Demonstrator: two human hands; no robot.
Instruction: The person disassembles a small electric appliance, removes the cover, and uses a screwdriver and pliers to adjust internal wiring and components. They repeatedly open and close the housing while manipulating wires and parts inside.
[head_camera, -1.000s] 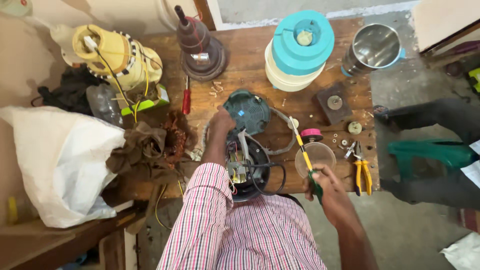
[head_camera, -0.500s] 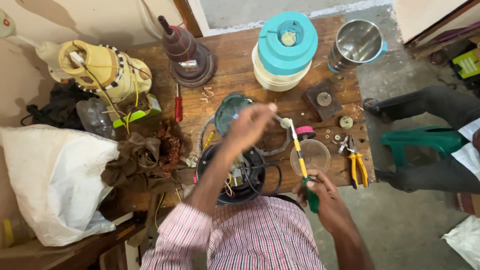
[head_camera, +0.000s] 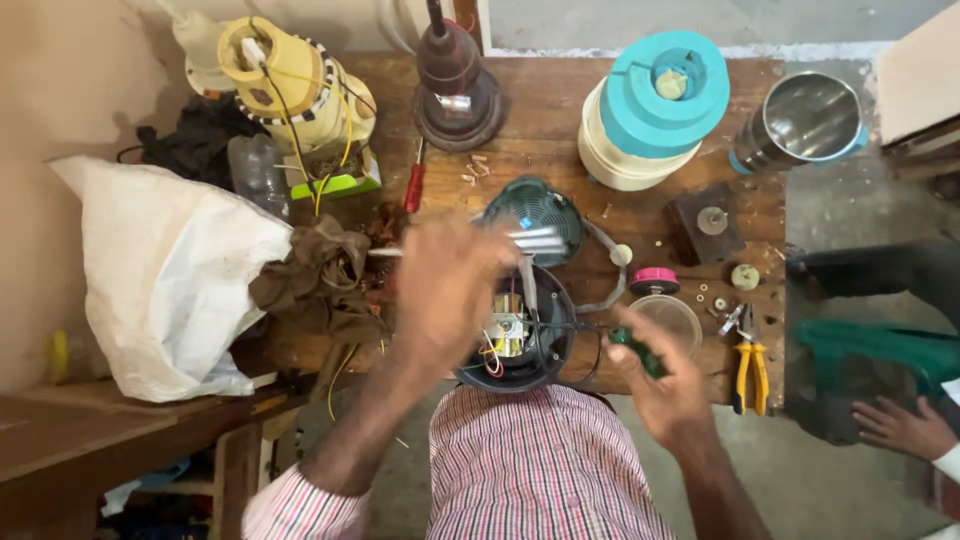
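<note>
- Since half a second ago the left hand (head_camera: 445, 285) has dropped back from above the teal fan cover towards the body, and it now carries thin silver metal rods (head_camera: 535, 240), blurred by motion; its fingers are closed around them.
- Nearest the striped shirt, a round black appliance motor housing with coloured wires inside (head_camera: 515, 335) sits at the near edge of the wooden tabletop (head_camera: 550, 110), between the two hands.
- To its right, the right hand (head_camera: 660, 385) is clenched around a green-handled screwdriver (head_camera: 632, 350), whose shaft points left into the housing.
- Just beyond lie a clear round lid with a pink knob (head_camera: 665, 310) and yellow-handled pliers (head_camera: 748, 365).
- A crumpled brown rag (head_camera: 320, 275) and a white sack (head_camera: 165, 275) lie to the left.
- Behind the housing lies a teal round fan cover (head_camera: 540, 210), with a red-handled screwdriver (head_camera: 414, 185) near it.
- Farthest stand a yellowish motor unit with wires (head_camera: 295, 85), a dark maroon mixer base (head_camera: 455, 85), a cream jar with a teal lid (head_camera: 655, 110) and a steel jar (head_camera: 805, 120).
- At the far right, another person's hand (head_camera: 905, 428) rests by a green object.
</note>
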